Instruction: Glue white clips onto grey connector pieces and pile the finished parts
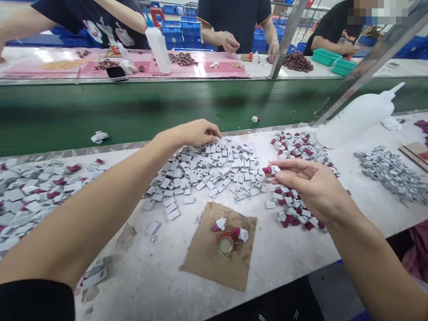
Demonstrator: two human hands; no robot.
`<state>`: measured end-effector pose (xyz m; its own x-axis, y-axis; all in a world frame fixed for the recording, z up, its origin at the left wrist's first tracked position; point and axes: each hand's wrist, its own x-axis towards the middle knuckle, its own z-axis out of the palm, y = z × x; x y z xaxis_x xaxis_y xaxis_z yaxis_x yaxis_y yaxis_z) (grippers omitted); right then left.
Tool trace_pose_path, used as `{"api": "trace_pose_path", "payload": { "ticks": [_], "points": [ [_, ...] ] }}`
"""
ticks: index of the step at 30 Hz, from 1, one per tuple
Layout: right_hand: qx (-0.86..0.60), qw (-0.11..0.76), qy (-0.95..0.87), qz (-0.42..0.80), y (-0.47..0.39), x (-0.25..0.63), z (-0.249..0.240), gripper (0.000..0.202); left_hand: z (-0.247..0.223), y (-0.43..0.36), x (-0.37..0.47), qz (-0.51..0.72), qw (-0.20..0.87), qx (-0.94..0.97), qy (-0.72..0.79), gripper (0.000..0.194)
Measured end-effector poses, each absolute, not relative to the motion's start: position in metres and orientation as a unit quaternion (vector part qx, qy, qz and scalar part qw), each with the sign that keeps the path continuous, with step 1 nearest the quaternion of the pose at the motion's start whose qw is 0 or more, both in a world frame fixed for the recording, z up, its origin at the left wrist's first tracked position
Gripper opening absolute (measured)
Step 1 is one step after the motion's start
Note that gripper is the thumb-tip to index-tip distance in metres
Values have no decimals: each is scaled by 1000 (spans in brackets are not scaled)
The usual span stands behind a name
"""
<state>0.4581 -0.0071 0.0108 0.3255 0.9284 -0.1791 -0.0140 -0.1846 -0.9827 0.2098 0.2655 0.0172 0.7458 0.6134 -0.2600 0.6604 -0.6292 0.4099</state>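
My left hand (200, 133) reaches to the far edge of a pile of small white-grey blocks (230, 158), its fingers bent down at the pile; what its fingertips hold, if anything, is hidden. My right hand (307, 180) pinches a small white and dark-red piece (272, 170) between thumb and fingers, above the right side of the pile. Beneath it lies a heap of white and dark-red pieces (297, 209). Nearer to me, a brown cardboard square (214, 258) carries a round red-rimmed cap (225, 245) and two white and dark-red pieces (242, 234).
More white and dark-red pieces (30, 191) spread at the left. A large white bottle (357, 116) lies at the right behind grey pieces (394, 174). A green belt (200, 100) crosses behind the pile, with a slanted metal post (364, 62). Several people work beyond.
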Motion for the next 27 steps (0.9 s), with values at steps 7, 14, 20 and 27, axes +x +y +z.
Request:
{"api": "trace_pose_path", "payload": {
  "ticks": [7,14,20,27],
  "points": [
    [-619,497,-390,466,-38,442,6,27,25,261,206,-12,245,893,378,46],
    [-577,498,-523,381,-93,390,-1,14,38,198,191,138,400,748,511,25],
    [-532,506,-590,337,-107,364,-15,21,34,143,171,181,492,656,543,19],
    [-530,506,-594,331,-105,360,-21,22,45,118,165,193,516,639,536,11]
  ]
}}
